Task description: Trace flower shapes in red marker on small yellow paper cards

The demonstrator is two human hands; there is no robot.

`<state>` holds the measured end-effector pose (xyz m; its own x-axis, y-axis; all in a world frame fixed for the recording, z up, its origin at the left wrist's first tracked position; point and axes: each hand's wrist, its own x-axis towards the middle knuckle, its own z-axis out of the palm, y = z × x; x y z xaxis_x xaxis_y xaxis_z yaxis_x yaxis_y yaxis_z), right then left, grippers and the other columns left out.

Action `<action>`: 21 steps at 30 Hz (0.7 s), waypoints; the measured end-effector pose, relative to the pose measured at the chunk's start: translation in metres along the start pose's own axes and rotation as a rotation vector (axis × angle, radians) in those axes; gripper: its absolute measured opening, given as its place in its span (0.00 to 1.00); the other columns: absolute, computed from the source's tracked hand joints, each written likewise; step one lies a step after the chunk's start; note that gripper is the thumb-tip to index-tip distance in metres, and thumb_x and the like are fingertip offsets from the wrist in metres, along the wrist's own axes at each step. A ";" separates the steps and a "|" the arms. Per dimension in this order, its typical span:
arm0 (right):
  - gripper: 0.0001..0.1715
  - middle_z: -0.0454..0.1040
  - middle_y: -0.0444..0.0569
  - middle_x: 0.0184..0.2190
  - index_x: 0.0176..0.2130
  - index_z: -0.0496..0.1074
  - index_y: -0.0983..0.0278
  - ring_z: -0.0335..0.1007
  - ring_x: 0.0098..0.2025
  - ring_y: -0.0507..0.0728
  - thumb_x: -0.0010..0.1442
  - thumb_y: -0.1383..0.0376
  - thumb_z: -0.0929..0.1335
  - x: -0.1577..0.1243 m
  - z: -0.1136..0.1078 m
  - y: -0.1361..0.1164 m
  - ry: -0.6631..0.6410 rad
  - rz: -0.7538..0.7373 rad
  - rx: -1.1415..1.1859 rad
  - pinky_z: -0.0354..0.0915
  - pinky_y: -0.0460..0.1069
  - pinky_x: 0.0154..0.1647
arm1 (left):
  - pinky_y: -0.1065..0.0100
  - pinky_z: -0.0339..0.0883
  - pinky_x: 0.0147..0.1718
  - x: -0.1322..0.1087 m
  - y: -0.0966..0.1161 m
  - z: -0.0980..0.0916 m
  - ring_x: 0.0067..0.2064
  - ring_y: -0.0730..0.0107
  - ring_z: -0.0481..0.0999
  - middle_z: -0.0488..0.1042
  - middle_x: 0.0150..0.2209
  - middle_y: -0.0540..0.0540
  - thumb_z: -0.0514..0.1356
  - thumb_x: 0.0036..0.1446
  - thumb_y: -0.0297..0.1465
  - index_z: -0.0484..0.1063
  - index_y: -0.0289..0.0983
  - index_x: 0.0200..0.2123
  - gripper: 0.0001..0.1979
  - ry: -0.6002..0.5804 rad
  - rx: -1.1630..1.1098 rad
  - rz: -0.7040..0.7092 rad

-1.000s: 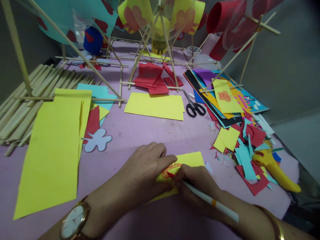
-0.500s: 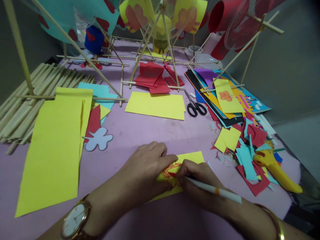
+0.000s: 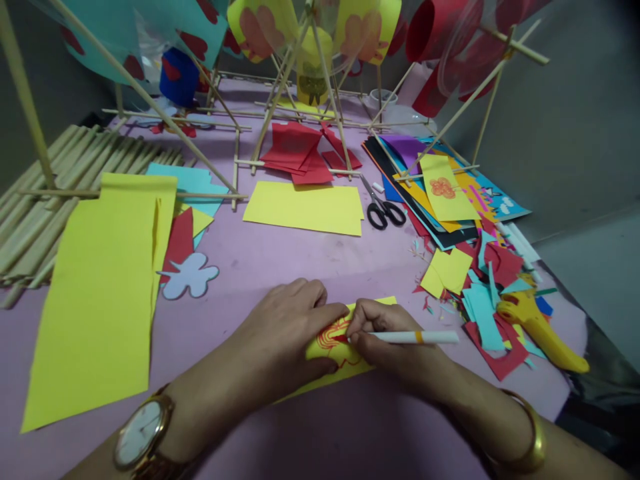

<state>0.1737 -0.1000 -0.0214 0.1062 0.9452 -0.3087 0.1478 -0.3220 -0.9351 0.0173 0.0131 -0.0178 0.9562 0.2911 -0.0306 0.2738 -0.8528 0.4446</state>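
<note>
One slim white marker with orange band [image 3: 420, 337] was pinched in the right hand [image 3: 387, 333]. Left hand [image 3: 287, 327], thumb and forefinger apart, pressed the yellow paper sheet [image 3: 353, 357] onto the purple tabletop [image 3: 280, 263]. Hands covered part of its red line drawing [image 3: 327, 335]; couldn't tell nib from ink.

Black-handled scissors [image 3: 380, 205], piled wooden sticks [image 3: 31, 239]

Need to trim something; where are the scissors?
In the head view, the scissors lie right of centre, between the yellow strip and the stack of coloured sheets.
</note>
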 end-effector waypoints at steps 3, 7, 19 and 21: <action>0.02 0.57 0.36 0.17 0.26 0.64 0.64 0.48 0.19 0.46 0.50 0.70 0.63 0.000 -0.001 0.000 0.001 0.013 -0.005 0.47 0.41 0.17 | 0.65 0.50 0.31 0.000 0.000 0.000 0.36 0.63 0.64 0.64 0.36 0.50 0.67 0.46 0.36 0.68 0.46 0.42 0.18 -0.002 0.007 -0.001; 0.03 0.58 0.36 0.17 0.25 0.64 0.63 0.49 0.18 0.46 0.48 0.71 0.63 0.000 -0.001 0.001 0.020 0.002 -0.032 0.46 0.41 0.17 | 0.65 0.49 0.30 0.001 -0.001 0.000 0.36 0.64 0.63 0.64 0.36 0.50 0.67 0.46 0.36 0.67 0.46 0.41 0.18 0.009 0.003 0.009; 0.05 0.59 0.36 0.18 0.25 0.63 0.64 0.50 0.19 0.46 0.49 0.73 0.62 -0.003 -0.006 0.004 0.010 0.023 -0.007 0.46 0.41 0.17 | 0.65 0.48 0.30 0.000 -0.001 0.000 0.36 0.63 0.62 0.63 0.36 0.51 0.68 0.45 0.37 0.66 0.46 0.42 0.21 0.016 0.012 0.021; 0.06 0.59 0.36 0.18 0.25 0.63 0.64 0.49 0.18 0.46 0.48 0.73 0.62 -0.003 -0.006 0.005 0.014 0.023 0.002 0.47 0.41 0.17 | 0.65 0.48 0.30 0.000 -0.002 0.000 0.36 0.63 0.62 0.63 0.36 0.51 0.68 0.45 0.37 0.66 0.46 0.42 0.21 0.010 0.014 0.022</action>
<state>0.1798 -0.1051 -0.0239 0.1234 0.9368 -0.3274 0.1431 -0.3433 -0.9283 0.0170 0.0146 -0.0187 0.9611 0.2760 -0.0121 0.2538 -0.8650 0.4329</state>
